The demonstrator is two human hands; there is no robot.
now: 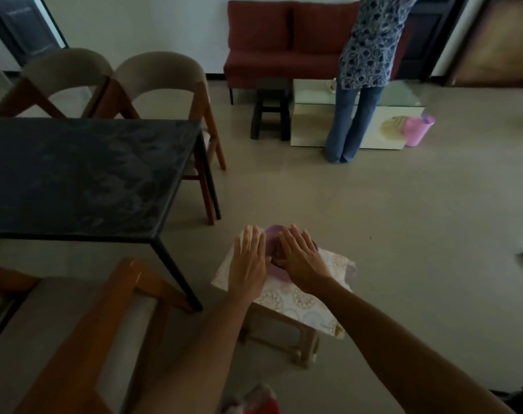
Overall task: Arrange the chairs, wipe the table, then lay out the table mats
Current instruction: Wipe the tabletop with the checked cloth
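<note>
A dark table with smeared marks on its top stands at the left. Two wooden chairs with beige backs are tucked in at its far side, and another chair stands at its near side. Patterned table mats lie on a small stool to the right of the table, with a purple thing on top of them. My left hand lies flat on the mats. My right hand lies flat over the purple thing, fingers straight.
A person stands at a low white table at the back. Next to it are a dark stool and a pink bucket, and a red sofa lines the wall. Bare floor stretches to the right.
</note>
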